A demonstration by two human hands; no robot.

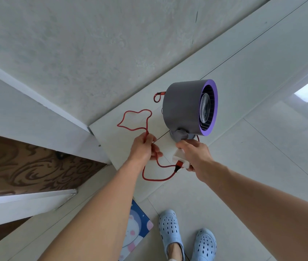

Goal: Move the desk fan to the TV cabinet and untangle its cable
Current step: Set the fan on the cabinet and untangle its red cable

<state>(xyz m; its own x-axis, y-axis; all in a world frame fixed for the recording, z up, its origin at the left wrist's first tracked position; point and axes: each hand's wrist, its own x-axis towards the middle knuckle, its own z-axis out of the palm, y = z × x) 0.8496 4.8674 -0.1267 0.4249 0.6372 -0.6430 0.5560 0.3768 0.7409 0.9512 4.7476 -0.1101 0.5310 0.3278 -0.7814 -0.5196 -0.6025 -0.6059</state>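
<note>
Left hand [143, 149] pinches the cable [158, 180], looped left of the desk fan [183, 108]; right hand [199, 157] (nearer it) clasps the plug [179, 157].

The left hand [143, 148] and right hand [196, 157] are bare, as are both forearms; the feet wear pale blue foam clogs [169, 226] with rounded toes pierced by teardrop-shaped holes

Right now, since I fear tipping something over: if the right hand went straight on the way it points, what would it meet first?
The desk fan: the right hand, holding a white plug, points at the fan's base, and its fingertips seem to touch it, though depth is unclear.
</note>
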